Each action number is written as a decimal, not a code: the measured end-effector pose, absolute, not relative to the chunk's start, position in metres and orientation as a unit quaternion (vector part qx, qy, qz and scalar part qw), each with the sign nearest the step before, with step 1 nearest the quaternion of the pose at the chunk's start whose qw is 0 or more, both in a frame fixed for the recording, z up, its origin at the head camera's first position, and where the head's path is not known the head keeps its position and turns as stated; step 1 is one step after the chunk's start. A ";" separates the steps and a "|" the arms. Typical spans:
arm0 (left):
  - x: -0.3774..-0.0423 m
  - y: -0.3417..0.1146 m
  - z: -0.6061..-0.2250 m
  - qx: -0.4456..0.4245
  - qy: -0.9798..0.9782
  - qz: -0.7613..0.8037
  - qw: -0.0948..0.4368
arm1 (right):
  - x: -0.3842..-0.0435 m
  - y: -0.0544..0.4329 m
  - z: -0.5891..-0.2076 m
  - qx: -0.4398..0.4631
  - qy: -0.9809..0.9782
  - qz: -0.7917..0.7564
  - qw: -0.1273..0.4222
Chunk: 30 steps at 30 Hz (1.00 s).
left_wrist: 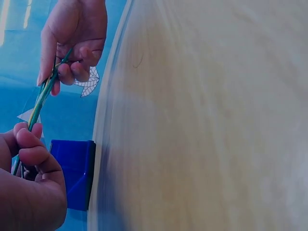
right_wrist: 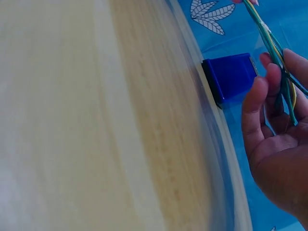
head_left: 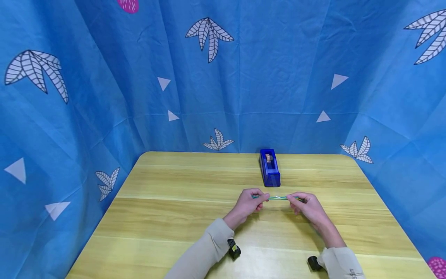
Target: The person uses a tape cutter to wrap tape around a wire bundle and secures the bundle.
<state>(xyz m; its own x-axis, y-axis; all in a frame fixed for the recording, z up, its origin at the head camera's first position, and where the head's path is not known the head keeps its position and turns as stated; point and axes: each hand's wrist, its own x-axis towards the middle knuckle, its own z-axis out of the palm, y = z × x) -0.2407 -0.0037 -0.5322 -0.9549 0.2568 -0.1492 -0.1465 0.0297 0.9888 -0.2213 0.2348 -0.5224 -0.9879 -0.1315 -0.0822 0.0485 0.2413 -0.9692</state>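
Green and yellow strands make up the slim wire bundle (head_left: 277,198) that you hold stretched between your two hands, above the wooden table (head_left: 160,217) and just in front of the blue tape dispenser (head_left: 269,168). Your left hand (head_left: 251,200) pinches one end between thumb and fingers, and your right hand (head_left: 307,206) pinches the other in the same way, so both grips are closed on the bundle, with a short, straight stretch of it bare between them. In the right wrist view you can see the strands run past your right fingertips, their ends reaching in towards the palm, while one darker strand splits off to the side. A small whitish, shiny patch (right_wrist: 264,27) shows on the bundle between your hands; you cannot tell from here what it is. The dispenser stands on the far part of the table, with a small tape roll (head_left: 268,158) seated in it, near your hands but apart from them. Your light grey sleeves (head_left: 202,252) reach in from the near edge, a small black device (head_left: 234,251) at the left cuff and another (head_left: 314,263) at the right. Behind the table and along its sides hangs a blue curtain (head_left: 265,85) printed with white leaves and triangles.
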 end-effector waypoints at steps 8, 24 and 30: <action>-0.241 -0.007 -0.534 0.053 0.712 0.689 0.121 | -0.227 0.238 -0.524 -0.021 0.758 -0.643 0.111; -0.242 -0.006 -0.532 0.096 0.743 0.657 0.086 | -0.230 0.246 -0.525 -0.019 0.688 -0.704 0.178; -0.242 -0.005 -0.532 0.086 0.763 0.636 0.079 | -0.229 0.246 -0.527 -0.021 0.692 -0.705 0.155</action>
<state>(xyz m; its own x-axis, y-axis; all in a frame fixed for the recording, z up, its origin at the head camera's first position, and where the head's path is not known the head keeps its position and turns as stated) -0.2421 -0.0052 -0.5315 -0.9729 0.2309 -0.0106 0.0311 0.1759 0.9839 -0.2294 0.2463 -0.5267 -0.9510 -0.2478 -0.1851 0.1895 0.0064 -0.9819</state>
